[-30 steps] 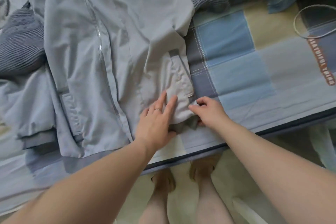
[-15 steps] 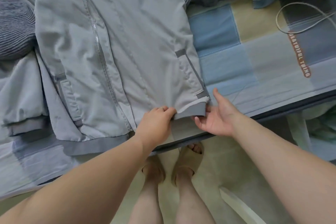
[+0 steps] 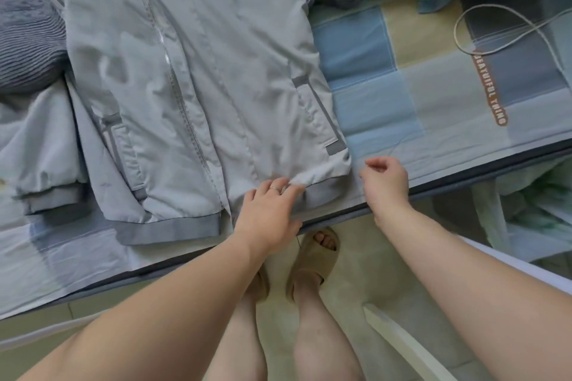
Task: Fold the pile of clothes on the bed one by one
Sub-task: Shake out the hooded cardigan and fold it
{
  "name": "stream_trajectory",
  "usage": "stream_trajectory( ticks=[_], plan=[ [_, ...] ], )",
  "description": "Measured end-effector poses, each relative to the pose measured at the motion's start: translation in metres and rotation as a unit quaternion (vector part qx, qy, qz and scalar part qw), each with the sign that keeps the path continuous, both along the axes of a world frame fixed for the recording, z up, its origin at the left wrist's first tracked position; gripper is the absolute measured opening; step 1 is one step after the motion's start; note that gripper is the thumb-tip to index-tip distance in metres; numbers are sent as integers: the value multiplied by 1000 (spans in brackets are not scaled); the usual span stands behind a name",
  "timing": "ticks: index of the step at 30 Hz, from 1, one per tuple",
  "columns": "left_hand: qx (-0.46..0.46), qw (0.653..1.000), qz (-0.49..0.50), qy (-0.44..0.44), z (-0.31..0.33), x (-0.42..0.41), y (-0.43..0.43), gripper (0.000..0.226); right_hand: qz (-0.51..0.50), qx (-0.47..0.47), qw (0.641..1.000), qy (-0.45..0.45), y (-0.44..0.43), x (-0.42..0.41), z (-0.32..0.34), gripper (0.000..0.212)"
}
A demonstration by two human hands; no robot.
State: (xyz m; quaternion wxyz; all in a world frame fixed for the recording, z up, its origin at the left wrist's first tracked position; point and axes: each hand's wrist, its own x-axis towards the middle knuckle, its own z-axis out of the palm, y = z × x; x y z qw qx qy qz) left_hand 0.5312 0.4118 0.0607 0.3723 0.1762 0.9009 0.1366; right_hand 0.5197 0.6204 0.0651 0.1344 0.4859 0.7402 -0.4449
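The jacket lies on the bed, a cord to its right.

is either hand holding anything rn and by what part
Nothing is clearly gripped. The left hand rests its fingers on the bottom hem of the jacket; the right hand is loosely curled beside it, empty.

**Soft even light, wide-angle warp**

You've got flat, diffuse light, moderately bright, with no glare. Shadows are faint: a thin one under the bed edge and soft ones in the jacket creases. Straight lines bow toward the frame edges, and the forearms at the bottom look stretched. Detail is soft overall, smeary at upper left and lower right.
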Motion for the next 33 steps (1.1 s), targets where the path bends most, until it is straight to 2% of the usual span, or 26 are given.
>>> stream_trajectory(
  ticks=[2,5,7,10,11,13,16,18,21,23,24,26,27,30,33],
  plan=[
    [-5,999,33,12,4,3,-17,67,151,53,985,59,-24,-3,15,19],
    [-38,993,100,56,7,7,-66,64,350,58,928,113,-83,-5,24,23],
    [-77,983,139,90,7,9,-99,66,482,54,869,103,-120,-4,23,34],
    [-131,968,184,106,-2,16,-171,84,656,59,751,46,-195,2,9,68],
    [-139,966,191,102,-7,19,-195,92,692,70,718,20,-219,6,0,79],
    [-146,969,182,83,-19,26,-240,104,728,100,676,-54,-256,15,-19,98],
    [-152,975,152,49,-36,33,-297,108,725,190,651,-124,-289,27,-42,106],
    [-135,978,142,65,-42,35,-323,101,708,233,659,-105,-300,31,-45,89],
    [-69,977,158,124,-46,33,-337,70,695,270,666,-33,-301,26,-44,53],
    [-27,962,226,151,-45,31,-336,46,663,265,701,9,-299,21,-37,32],
    [-7,952,267,147,-43,30,-333,38,631,245,736,23,-299,18,-30,24],
    [21,938,329,112,-37,29,-324,41,559,156,813,39,-301,13,-12,22],
    [30,934,344,92,-34,28,-319,45,536,121,834,52,-302,12,-3,22],
    [66,922,377,58,-26,20,-304,37,505,79,855,90,-299,13,20,23],
    [52,931,352,83,-22,20,-301,32,509,94,850,104,-291,15,26,28]
  ],
)
